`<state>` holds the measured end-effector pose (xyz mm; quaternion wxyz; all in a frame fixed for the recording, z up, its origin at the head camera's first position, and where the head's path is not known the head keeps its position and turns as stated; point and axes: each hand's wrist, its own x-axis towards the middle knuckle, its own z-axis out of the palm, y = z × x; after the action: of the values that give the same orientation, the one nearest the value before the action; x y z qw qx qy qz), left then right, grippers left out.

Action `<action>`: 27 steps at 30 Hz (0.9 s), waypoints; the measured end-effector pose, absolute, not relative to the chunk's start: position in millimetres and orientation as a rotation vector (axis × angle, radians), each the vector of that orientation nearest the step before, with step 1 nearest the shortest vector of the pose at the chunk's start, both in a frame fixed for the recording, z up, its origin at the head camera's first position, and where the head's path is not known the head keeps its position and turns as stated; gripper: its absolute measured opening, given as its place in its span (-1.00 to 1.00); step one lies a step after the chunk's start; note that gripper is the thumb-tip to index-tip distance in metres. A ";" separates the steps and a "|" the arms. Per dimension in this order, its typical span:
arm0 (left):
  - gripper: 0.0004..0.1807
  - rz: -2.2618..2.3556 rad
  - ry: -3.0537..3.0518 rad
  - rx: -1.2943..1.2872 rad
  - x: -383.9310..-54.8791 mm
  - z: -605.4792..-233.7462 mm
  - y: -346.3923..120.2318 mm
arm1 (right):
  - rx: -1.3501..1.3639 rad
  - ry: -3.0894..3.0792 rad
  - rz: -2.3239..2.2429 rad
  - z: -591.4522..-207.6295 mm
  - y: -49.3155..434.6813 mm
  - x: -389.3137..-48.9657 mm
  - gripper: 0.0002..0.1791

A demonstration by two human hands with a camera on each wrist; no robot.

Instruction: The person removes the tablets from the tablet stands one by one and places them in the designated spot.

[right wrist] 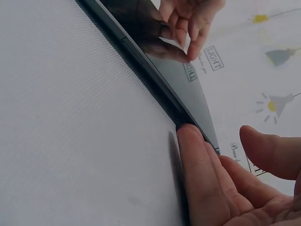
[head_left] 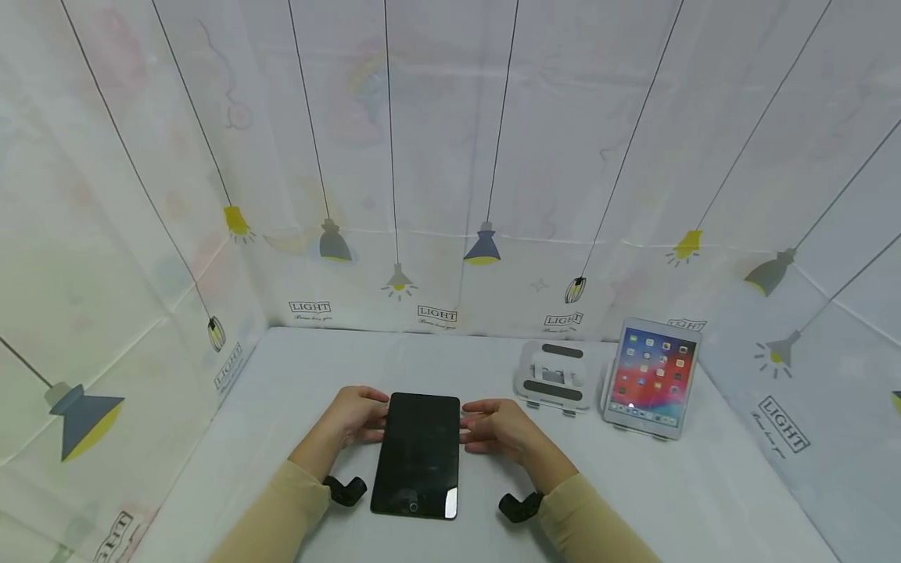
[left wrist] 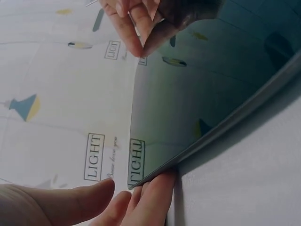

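Note:
A black tablet [head_left: 417, 457] with a dark screen and a round home button lies in front of me, between my two hands. My left hand [head_left: 357, 414] is at its left long edge, near the far corner. Opposite it, my right hand [head_left: 498, 427] touches the right long edge. In the left wrist view the fingers [left wrist: 157, 195] meet the tablet's side from beneath, while the thumb [left wrist: 96, 202] stays off the glass. The right wrist view has the fingers [right wrist: 195, 160] against the tablet's side, the thumb [right wrist: 268, 150] likewise raised apart.
A flat white folding stand [head_left: 554, 395] with dark grey pads lies at the back right. Beside it a silver tablet [head_left: 653, 375] with its screen lit leans on a stand. A printed curtain [head_left: 436, 156] closes off the white table [head_left: 317, 356] behind.

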<state>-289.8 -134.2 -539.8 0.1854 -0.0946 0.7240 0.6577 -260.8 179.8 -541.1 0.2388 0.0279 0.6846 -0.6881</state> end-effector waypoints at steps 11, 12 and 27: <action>-0.64 1.882 1.994 -0.294 -288.3 -540.3 -139.4 | 0.101 1.776 -1.950 -544.9 184.0 -258.5 -0.38; -0.64 1.885 1.992 -0.297 -288.3 -540.0 -139.8 | 0.101 1.771 -1.952 -544.8 184.4 -258.4 -0.37; -0.65 1.806 2.000 -0.298 -289.7 -531.3 -148.2 | 0.067 1.727 -1.936 -543.6 188.4 -256.1 -0.36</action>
<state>-289.7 -148.2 -531.3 0.2134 -0.1074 0.7206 0.6509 -256.1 188.4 -543.6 0.2700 0.0249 0.6408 -0.7182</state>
